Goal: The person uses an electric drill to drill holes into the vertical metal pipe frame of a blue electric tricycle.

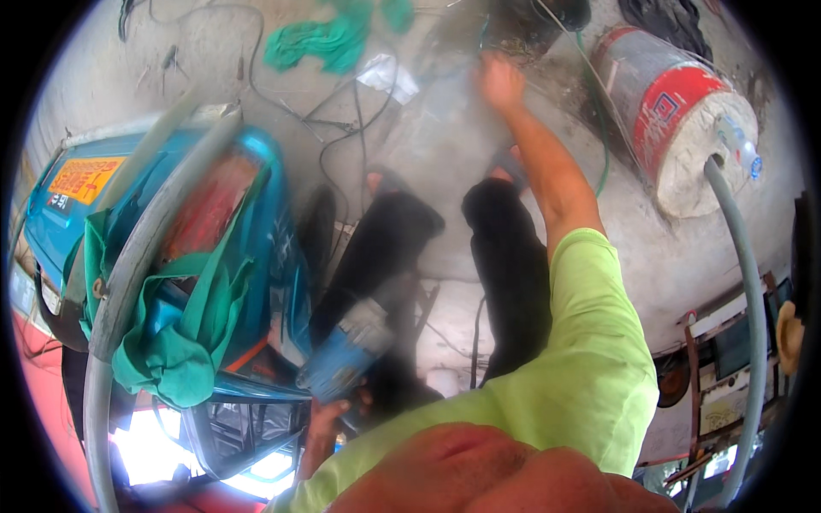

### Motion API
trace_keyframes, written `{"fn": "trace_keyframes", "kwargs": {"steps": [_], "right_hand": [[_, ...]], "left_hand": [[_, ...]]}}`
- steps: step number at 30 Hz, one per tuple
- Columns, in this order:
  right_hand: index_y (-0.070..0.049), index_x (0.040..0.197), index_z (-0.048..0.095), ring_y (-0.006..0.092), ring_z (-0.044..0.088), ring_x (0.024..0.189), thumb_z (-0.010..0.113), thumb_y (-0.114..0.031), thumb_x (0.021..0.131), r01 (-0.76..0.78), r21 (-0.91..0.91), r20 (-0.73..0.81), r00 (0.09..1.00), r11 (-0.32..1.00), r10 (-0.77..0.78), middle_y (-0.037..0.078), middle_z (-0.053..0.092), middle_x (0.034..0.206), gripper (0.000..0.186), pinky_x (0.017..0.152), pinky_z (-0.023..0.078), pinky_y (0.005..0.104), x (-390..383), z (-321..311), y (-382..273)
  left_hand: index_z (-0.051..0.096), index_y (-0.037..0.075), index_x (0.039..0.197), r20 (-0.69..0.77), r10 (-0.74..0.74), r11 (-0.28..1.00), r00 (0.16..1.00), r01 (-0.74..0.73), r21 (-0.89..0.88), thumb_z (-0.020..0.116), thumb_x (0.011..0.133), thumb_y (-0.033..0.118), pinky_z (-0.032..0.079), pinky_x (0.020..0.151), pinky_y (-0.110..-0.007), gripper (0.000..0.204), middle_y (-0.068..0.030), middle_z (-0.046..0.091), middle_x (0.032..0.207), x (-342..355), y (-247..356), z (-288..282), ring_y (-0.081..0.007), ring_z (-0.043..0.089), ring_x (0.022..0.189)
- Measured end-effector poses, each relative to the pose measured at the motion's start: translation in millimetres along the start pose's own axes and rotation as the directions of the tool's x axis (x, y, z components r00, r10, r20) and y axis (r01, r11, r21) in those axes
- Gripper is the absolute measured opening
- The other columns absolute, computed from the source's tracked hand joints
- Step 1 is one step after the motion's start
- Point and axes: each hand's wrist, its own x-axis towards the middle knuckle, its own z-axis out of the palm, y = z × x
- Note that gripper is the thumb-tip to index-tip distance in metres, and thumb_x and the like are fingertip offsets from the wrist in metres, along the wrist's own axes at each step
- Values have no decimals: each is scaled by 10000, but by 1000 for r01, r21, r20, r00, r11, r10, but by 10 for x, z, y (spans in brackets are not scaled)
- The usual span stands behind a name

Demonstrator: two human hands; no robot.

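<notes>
My left hand (327, 425), low in the view beside my left thigh, is wrapped round the rear end of a blue power tool (342, 359) with a grey metal head. The tool's head points up and away from me; any disc or bit on it cannot be made out. My right arm stretches far forward over the floor, past my feet. At its end my right hand (501, 83) looks closed, slightly blurred, near the dark container (547, 21) at the top edge. What its fingers hold, if anything, is hidden.
A blue vehicle body (278, 214) with grey pipes (145, 248) and a green cloth bag (184, 342) stands at left. Far off lie green cloth (316, 43), white paper (386, 77) and black cords (323, 158). At right are a red-and-grey drum (667, 111), a bottle (737, 147) and a bent pipe (742, 256).
</notes>
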Motion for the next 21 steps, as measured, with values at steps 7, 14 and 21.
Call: {"fn": "trace_keyframes", "kwargs": {"steps": [7,14,21], "right_hand": [[-140,1153,679,360,650,1077,646,-329,868,-12,-38,92,996,999,15,162,661,1157,344,916,519,492,323,66,-152],[-37,1152,604,335,599,961,648,-294,899,-142,436,90,989,889,113,180,632,1024,363,825,494,422,-464,-469,-66],[-74,823,548,102,485,543,641,-160,890,-548,816,524,836,186,164,11,501,695,143,510,469,259,-2383,-2400,-717]], "left_hand": [[524,-77,1286,26,4,989,1000,0,-147,779,718,190,567,646,-378,677,-213,656,1118,28,-83,-164,-305,693,856],[560,-75,1229,164,134,987,977,-116,-116,728,751,205,532,657,-338,578,-211,683,941,-112,-138,-146,-241,635,688],[473,39,1392,259,246,951,934,-180,-253,653,879,95,560,656,-334,546,-145,651,1175,-588,-542,-392,-244,692,945]]}}
